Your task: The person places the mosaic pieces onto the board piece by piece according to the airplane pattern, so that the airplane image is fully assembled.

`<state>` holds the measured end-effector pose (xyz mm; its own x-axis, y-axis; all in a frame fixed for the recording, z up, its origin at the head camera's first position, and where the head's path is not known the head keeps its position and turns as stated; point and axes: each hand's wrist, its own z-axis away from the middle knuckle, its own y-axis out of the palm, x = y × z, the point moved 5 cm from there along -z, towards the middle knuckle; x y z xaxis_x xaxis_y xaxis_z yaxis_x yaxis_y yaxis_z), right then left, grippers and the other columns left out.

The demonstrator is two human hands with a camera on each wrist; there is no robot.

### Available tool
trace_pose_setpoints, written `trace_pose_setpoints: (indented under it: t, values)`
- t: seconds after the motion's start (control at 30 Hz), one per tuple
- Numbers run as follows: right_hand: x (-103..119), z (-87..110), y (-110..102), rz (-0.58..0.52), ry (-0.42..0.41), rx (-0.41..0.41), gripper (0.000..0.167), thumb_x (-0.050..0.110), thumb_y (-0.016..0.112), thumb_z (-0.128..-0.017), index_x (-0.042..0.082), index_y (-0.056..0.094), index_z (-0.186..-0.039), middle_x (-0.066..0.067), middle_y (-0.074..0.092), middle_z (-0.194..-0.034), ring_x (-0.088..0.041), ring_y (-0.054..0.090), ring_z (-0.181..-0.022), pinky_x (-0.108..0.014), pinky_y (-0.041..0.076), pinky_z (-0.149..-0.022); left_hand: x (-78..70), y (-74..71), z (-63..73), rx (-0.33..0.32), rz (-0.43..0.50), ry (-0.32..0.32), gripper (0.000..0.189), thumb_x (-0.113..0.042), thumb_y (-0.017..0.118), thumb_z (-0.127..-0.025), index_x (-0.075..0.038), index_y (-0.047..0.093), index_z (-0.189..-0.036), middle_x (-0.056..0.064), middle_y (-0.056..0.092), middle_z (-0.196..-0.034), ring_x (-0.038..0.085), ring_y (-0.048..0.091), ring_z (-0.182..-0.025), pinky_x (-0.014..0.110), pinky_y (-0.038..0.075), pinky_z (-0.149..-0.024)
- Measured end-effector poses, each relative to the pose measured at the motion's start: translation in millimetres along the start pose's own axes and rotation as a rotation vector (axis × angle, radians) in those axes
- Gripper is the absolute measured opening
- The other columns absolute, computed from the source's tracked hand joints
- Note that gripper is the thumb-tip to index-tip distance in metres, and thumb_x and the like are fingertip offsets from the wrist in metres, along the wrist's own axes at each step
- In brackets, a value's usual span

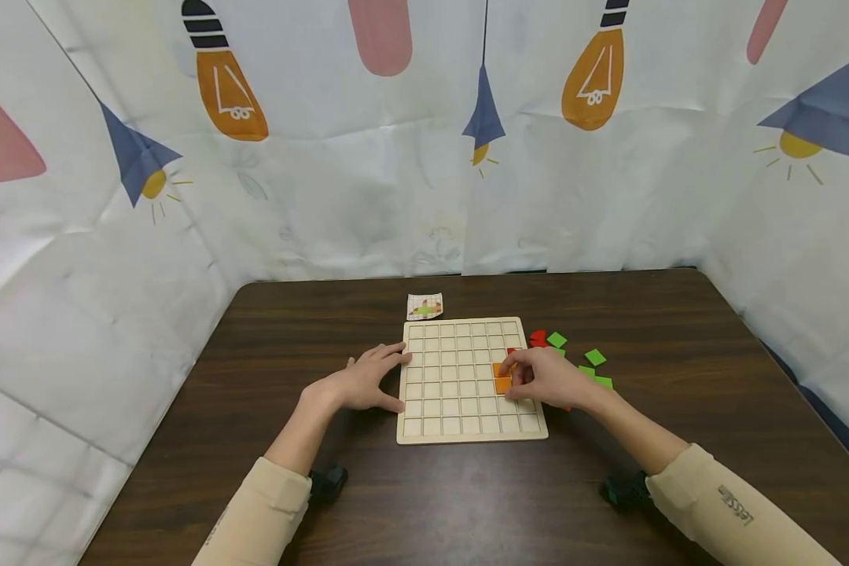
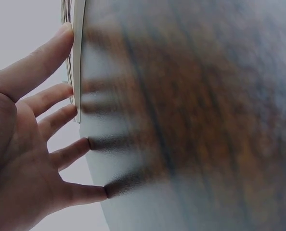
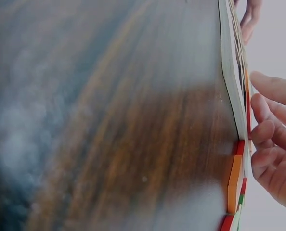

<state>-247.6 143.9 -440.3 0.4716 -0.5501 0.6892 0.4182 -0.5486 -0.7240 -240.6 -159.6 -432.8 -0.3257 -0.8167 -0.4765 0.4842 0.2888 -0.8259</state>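
Left hand [image 1: 368,380] has a wide grip, fingers spread at the left edge of the pale grid board [image 1: 450,390] on the counter [image 1: 453,503]. Right hand's [image 1: 548,377] grip looks narrow by the orange tiles [image 1: 502,386] on the board's right side, can't tell if it's pinching any. Green tiles [image 1: 595,358] lie right of the board.

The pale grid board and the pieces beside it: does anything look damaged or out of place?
No damage stands out. The green tiles lie at mixed angles right of the grid board, untidy against its straight rows. The card beyond it looks slightly curled.
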Motion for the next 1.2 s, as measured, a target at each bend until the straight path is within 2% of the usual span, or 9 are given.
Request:
trace_pose_setpoints:
  t: [0.47, 0.63, 0.9, 1.2]
  values:
    - [-10.4, 5.6, -11.2, -0.026, 0.062, -0.043, 0.027, 0.014, 0.085, -0.087, 0.006, 0.072, -0.109, 0.006, 0.064, -0.079, -0.012, 0.059, -0.068, -0.027, 0.05, -0.061, 1.0, -0.1, 1.1, 0.006, 0.006, -0.008, 0.085, -0.034, 0.081, -0.091, -0.01, 0.038, -0.16, 0.012, 0.017, -0.17, 0.044, 0.009, -0.154, 0.078, 0.01, -0.111]
    - [-21.4, 11.6, -23.1, -0.029, 0.079, -0.072, 0.025, 0.014, 0.081, -0.091, 0.004, 0.071, -0.111, 0.005, 0.064, -0.08, -0.014, 0.058, -0.068, -0.028, 0.048, -0.06, 1.5, 0.4, 0.9, 0.009, 0.003, -0.01, 0.085, -0.034, 0.081, -0.091, -0.011, 0.038, -0.16, 0.011, 0.017, -0.17, 0.044, 0.01, -0.154, 0.078, 0.01, -0.111]
    - [-40.4, 18.8, -45.1, -0.047, 0.152, -0.103, 0.023, 0.015, 0.077, -0.094, 0.004, 0.071, -0.114, 0.0, 0.066, -0.088, -0.021, 0.059, -0.073, -0.031, 0.049, -0.061, 3.2, 0.6, 0.7, 0.018, 0.005, -0.023, 0.086, -0.035, 0.081, -0.091, -0.012, 0.037, -0.161, 0.01, 0.016, -0.17, 0.042, 0.008, -0.155, 0.078, 0.008, -0.111]
    - [-54.2, 21.9, -61.9, -0.022, 0.182, -0.129, 0.026, 0.017, 0.075, -0.097, 0.001, 0.071, -0.117, -0.003, 0.069, -0.091, -0.021, 0.063, -0.078, -0.033, 0.053, -0.065, 2.7, 0.3, 0.8, 0.015, 0.003, -0.015, 0.086, -0.035, 0.081, -0.091, -0.012, 0.037, -0.161, 0.01, 0.016, -0.17, 0.042, 0.008, -0.154, 0.078, 0.009, -0.112]
